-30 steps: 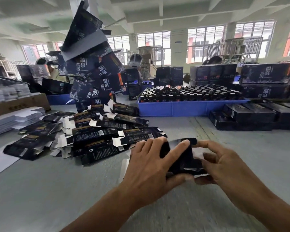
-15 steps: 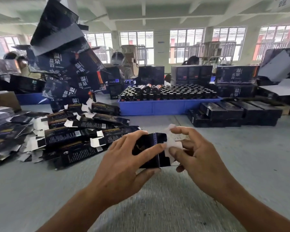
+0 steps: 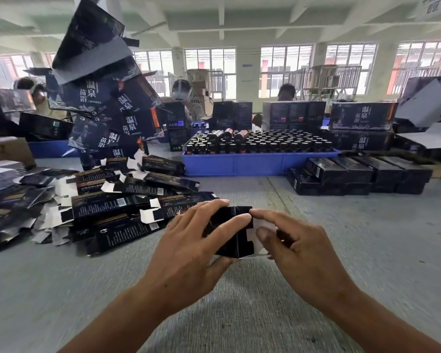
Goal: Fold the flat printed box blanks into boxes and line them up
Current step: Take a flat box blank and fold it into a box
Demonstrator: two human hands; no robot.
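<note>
A small black printed box (image 3: 233,236) stands partly formed just above the grey table (image 3: 239,314), its end facing me with white flap insides showing. My left hand (image 3: 189,250) grips its left side, fingers over the top and thumb underneath. My right hand (image 3: 293,247) pinches a white end flap (image 3: 261,231) on the box's right. A loose heap of flat black box blanks (image 3: 107,207) spreads over the table to the left. Folded black boxes (image 3: 354,174) lie in a stacked row at the right.
A blue tray (image 3: 239,164) packed with dark bottles sits behind the hands. A tall leaning pile of large dark printed cartons (image 3: 105,105) rises at the back left. More large cartons (image 3: 362,119) stand at the back right. People sit behind the cartons.
The view has swung right and tilted up a little. The box has turned in my hands, and the right fingers have shifted onto the white end flap.
</note>
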